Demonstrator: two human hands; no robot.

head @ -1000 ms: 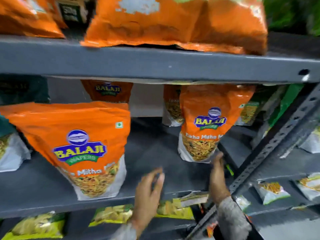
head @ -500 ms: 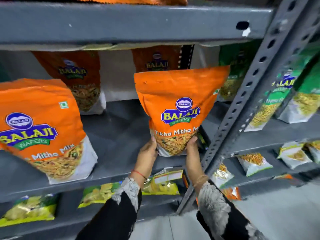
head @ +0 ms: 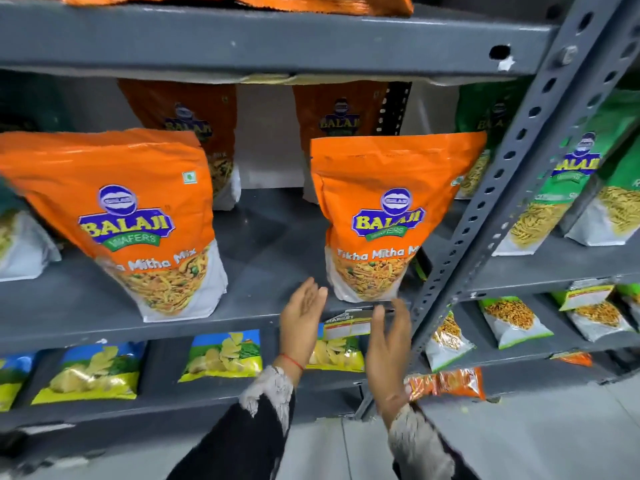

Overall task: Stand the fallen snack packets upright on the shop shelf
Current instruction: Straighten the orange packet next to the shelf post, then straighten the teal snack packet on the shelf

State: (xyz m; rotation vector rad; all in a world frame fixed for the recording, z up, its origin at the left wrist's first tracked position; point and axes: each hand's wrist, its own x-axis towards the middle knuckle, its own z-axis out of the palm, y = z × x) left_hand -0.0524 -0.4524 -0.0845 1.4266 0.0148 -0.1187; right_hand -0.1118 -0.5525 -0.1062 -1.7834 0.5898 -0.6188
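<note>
A grey metal shop shelf (head: 277, 317) is filling the view, with a perforated upright post (head: 491, 188) slanting up its right side and more shelves of green packets (head: 540, 202) showing beyond it. An orange snack packet (head: 391, 216) marked Tikha Mitha Mix is standing upright at the front of the middle shelf, just left of the post, its base resting on the shelf board. A second orange packet (head: 138, 220) of the same kind is standing to the left, leaning slightly. Two more orange packets are sitting further back in shadow.

The left hand (head: 301, 323) is hovering just below and left of the standing packet's base, palm turned inward, fingers spread loose and holding nothing. The right hand (head: 389, 344) is hanging lower, in front of the shelf edge, palm facing the left hand, fingers extended and empty. Both are apart from the packet. A red thread (head: 291, 361) is circling the left wrist, and both forearms are wearing dark sleeves with pale patterned cuffs. Yellow chip bags (head: 225, 355) are lying on the shelf below.
</note>
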